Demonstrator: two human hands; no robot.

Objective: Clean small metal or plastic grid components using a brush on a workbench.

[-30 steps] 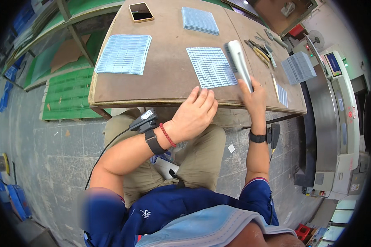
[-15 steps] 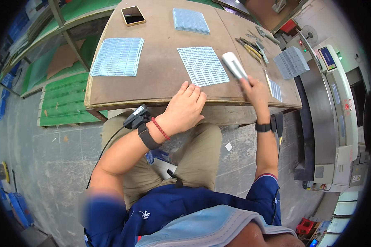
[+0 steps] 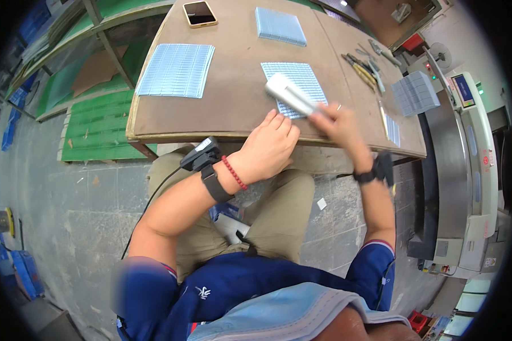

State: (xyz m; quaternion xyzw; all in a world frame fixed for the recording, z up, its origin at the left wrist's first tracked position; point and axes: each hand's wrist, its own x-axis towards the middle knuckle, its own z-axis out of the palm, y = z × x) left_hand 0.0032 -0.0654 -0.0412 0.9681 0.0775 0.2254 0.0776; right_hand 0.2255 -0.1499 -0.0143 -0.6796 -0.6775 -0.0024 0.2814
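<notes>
My right hand (image 3: pixel 342 129) is closed around one end of a long white-and-grey handheld tool (image 3: pixel 290 95), whose kind I cannot make out through the motion blur. The tool slants over a light blue sheet with a dark grid (image 3: pixel 312 79) and hides its middle; whether they touch, I cannot tell. At the sheet's near corner, by the table's front edge, lies my left hand (image 3: pixel 269 146), fingers stretched out side by side and holding nothing visible. Both wrists carry black straps with small devices.
On the brown table (image 3: pixel 233 74) are a light blue stack at left (image 3: pixel 176 71), another at the back (image 3: pixel 280 25), a phone (image 3: pixel 199 15), several pliers (image 3: pixel 361 71), a grey-blue stack (image 3: pixel 415 94) and a small striped piece (image 3: pixel 392 131). A large machine (image 3: pixel 466 159) stands at right.
My right hand has swung left, carrying the tool from beside the gridded sheet to over it. My left hand stays at the sheet's near corner. The whole view has shifted slightly.
</notes>
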